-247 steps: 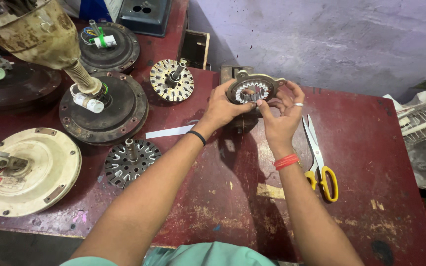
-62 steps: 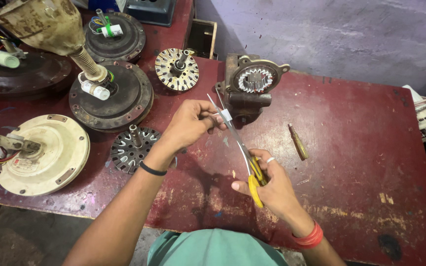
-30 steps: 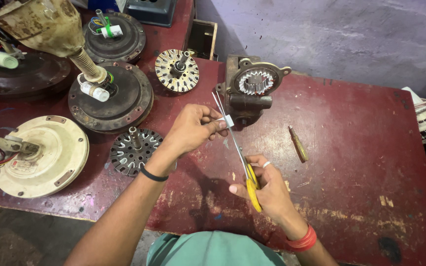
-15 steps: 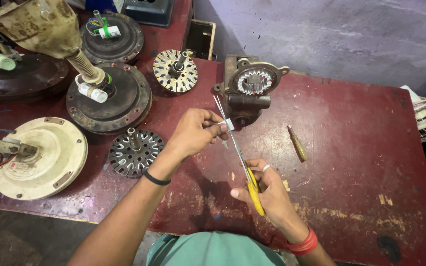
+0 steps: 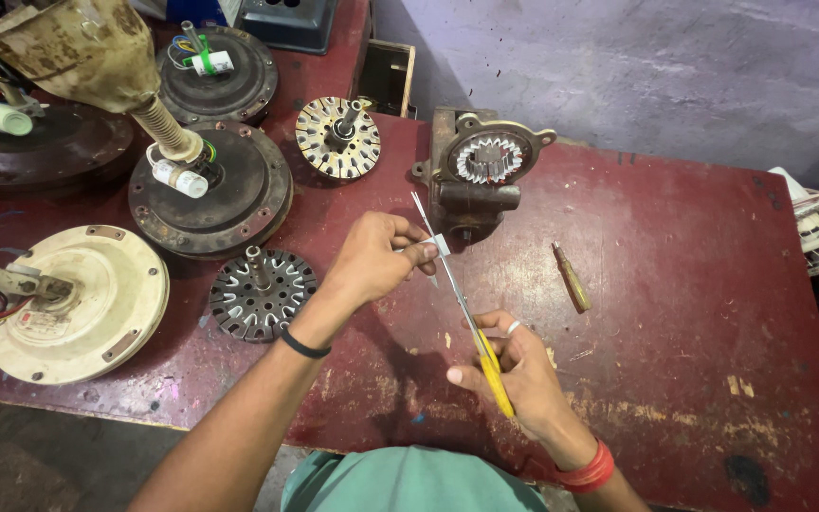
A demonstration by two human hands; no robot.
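A small strip of pale paper-like sheet (image 5: 440, 246) is pinched between the thumb and fingertips of the left hand (image 5: 378, 257), held just above the worn red table (image 5: 675, 284) and right in front of a rusty motor housing (image 5: 479, 175) with a toothed winding core showing in its round opening. The strip sits between the long blades of yellow-handled scissors (image 5: 462, 301), whose tips point up toward the housing; the right hand (image 5: 516, 370) grips the yellow loops with fingers closed through them, nearer the person's body than the housing. A short brown pin or punch (image 5: 571, 277) lies loose to the right of the housing. To the housing's left rests a round copper-wound stator (image 5: 337, 137), and further left and nearer the person a slotted dark rotor disc (image 5: 263, 293), a rusted fan motor body (image 5: 210, 185) and a cream fan motor cover (image 5: 73, 303). The left fingertips sit very close to the blades, so a hurried snip could plausibly nick them. The strip is small and only lightly pinched, so it may twist or slide as the blades close, giving a crooked cut or dropping the offcut among the parts.
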